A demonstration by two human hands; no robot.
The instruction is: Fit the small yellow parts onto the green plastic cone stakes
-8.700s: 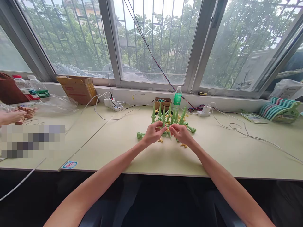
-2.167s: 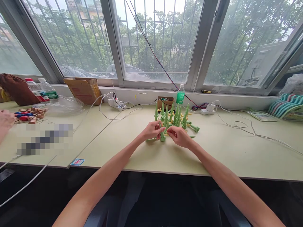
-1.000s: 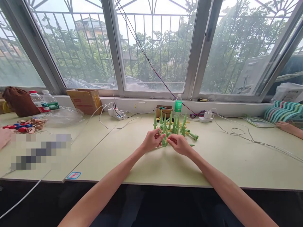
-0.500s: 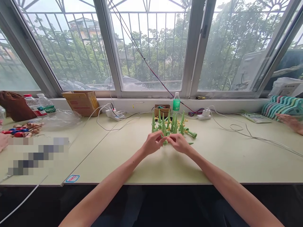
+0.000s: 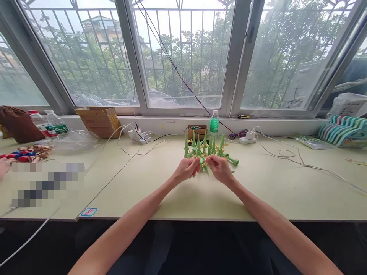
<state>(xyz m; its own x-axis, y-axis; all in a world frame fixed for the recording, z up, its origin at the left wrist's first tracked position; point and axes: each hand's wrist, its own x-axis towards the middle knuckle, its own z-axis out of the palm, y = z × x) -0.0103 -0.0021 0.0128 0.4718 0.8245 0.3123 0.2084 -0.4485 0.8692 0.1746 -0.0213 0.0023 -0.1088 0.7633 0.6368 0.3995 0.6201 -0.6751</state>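
My left hand (image 5: 187, 168) is closed, thumb and fingers pinched on a small green plastic piece (image 5: 202, 160) just above the table. Close by on the right, my right hand (image 5: 219, 168) is also pinched closed, its fingertips beside that piece; whatever it grips is too small to make out. Right behind both hands stands a cluster of green plastic cones (image 5: 222, 144) with pointed tips and small yellow parts. A green tube-like piece (image 5: 233, 160) lies at the cluster's right side.
Behind the cluster are a small open box (image 5: 197, 131) and a green-labelled bottle (image 5: 214, 121). Power strips (image 5: 139, 134) and loose white cables lie along the back. Hangers (image 5: 342, 131) stand far right; at left are a cardboard box (image 5: 100, 121), bottles and another person's hand (image 5: 4, 167).
My hands have drawn slightly apart, and the green piece between them shows more plainly. At the far right, another person's hand has left the hangers and is out of view.
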